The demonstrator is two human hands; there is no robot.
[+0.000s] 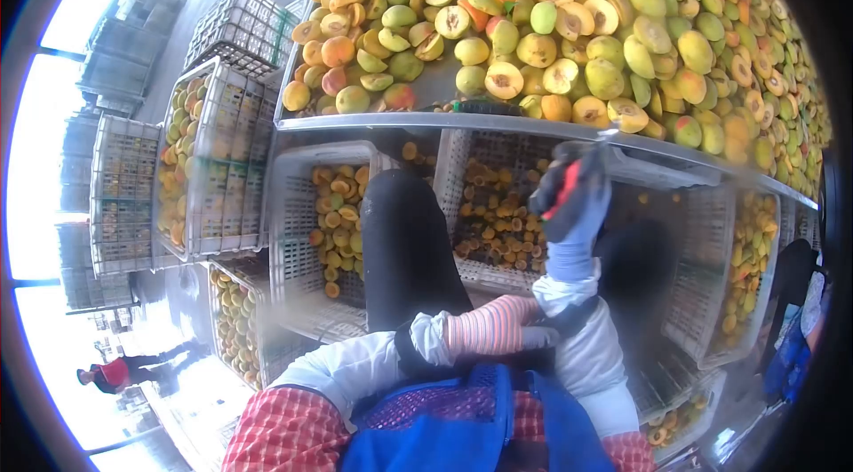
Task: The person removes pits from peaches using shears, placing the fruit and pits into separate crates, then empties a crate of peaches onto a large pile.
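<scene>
My left hand (pixel 489 327), in a striped glove with grey fingertips, lies across my lap. Its fingers close around the pale right sleeve (pixel 586 343) near a dark band. Raised in front of the table edge is my right hand (pixel 569 190), in a dark and red glove and smeared by motion. A thin pale tip (pixel 608 132) pokes out above it; the fingers look closed, but what they hold is too blurred to name. Beyond the hand, whole and halved yellow-orange fruit (pixel 538 50), like apricots or peaches, heap on the metal table (pixel 373 120).
Below the table are white crates, a left one (pixel 277 232) and a right one (pixel 706 294), both with fruit. Between my knees sits a crate of small cut pieces (pixel 498 214). Stacked crates (pixel 235 170) stand at left. A person in red (pixel 114 372) is farther off; another person's blue clothing (pixel 786 365) shows at right.
</scene>
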